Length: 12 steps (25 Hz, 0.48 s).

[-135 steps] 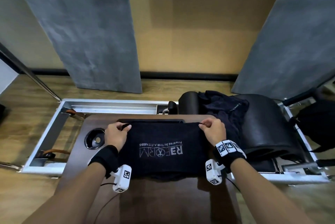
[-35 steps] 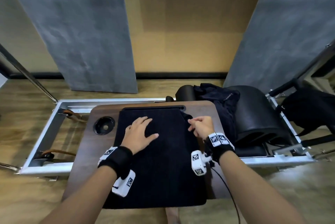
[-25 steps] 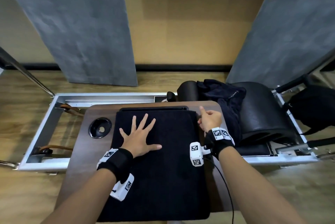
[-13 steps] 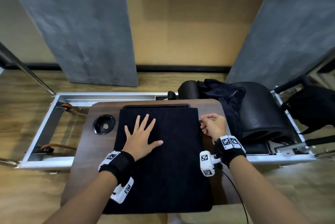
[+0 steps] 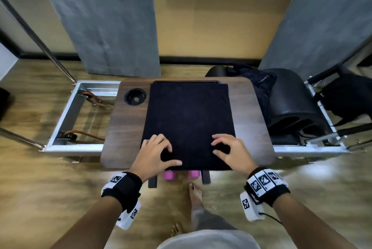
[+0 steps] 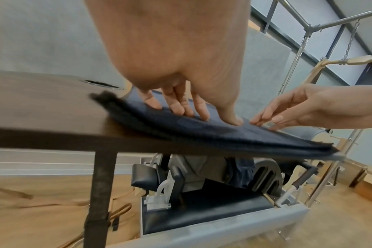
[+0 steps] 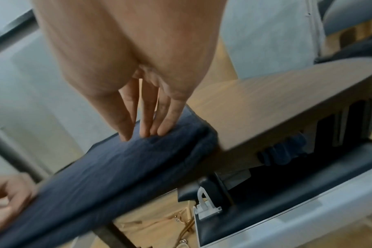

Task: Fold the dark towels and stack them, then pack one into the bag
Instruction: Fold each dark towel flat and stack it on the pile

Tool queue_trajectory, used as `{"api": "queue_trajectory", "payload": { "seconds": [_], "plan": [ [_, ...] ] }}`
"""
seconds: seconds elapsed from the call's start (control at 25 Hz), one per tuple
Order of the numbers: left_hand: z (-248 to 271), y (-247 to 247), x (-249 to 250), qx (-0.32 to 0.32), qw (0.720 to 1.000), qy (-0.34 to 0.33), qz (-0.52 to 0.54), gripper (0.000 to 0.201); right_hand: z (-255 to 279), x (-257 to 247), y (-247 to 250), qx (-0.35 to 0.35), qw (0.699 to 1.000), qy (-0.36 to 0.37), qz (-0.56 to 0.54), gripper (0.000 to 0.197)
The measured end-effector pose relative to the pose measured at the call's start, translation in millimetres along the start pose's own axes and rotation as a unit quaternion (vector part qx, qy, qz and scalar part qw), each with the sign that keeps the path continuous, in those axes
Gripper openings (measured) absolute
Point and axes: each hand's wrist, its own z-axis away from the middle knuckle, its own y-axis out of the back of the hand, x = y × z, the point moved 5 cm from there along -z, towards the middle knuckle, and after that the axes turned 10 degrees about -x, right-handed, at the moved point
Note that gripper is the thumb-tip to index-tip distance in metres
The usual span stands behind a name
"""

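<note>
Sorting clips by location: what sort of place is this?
Probably a Pilates studio: a metal reformer frame with leather straps, a black padded barrel and pink dumbbells under the table.

Bare table [image 5: 249,111] strips beside towel [image 5: 189,120]; cup recess [image 5: 135,96] far-left.

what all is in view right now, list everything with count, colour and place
towel: one, dark, flat on the table
table: one, brown wood, round cup hole at far left
crumpled cloth: one, dark, on the black padded barrel to the right
metal frame: one, silver, on the floor
pink blocks: two, under the table's near edge
bag: one, black, far right
left hand: fingers curled on the towel's near left edge
right hand: fingers curled on the near right edge
</note>
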Motion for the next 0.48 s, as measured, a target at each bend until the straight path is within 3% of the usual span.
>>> {"api": "queue_trajectory", "payload": {
  "seconds": [0.12, 0.2, 0.28, 0.36, 0.48],
  "plan": [
    [27, -6, 2, -0.031, 0.999, -0.019, -0.033, 0.062, 29, 4, -28, -0.090, 0.985, 0.032, 0.143, 0.083],
    [38, -7, 0, -0.035, 0.998, -0.017, -0.045, 0.055, 40, 10, -40, -0.106, 0.958, 0.044, 0.261, 0.101],
    [45, -4, -2, -0.020, 0.999, -0.014, -0.033, 0.040, 47, 13, -39, -0.085, 0.949, 0.041, 0.299, 0.099],
    [50, 0, -4, 0.003, 1.000, -0.016, 0.011, 0.021, 50, 12, -32, -0.064, 0.965, 0.047, 0.251, 0.088],
    [52, 8, -12, 0.044, 0.994, -0.003, 0.100, 0.012, 49, 9, -18, -0.037, 0.992, 0.038, 0.117, 0.051]
  ]
}}
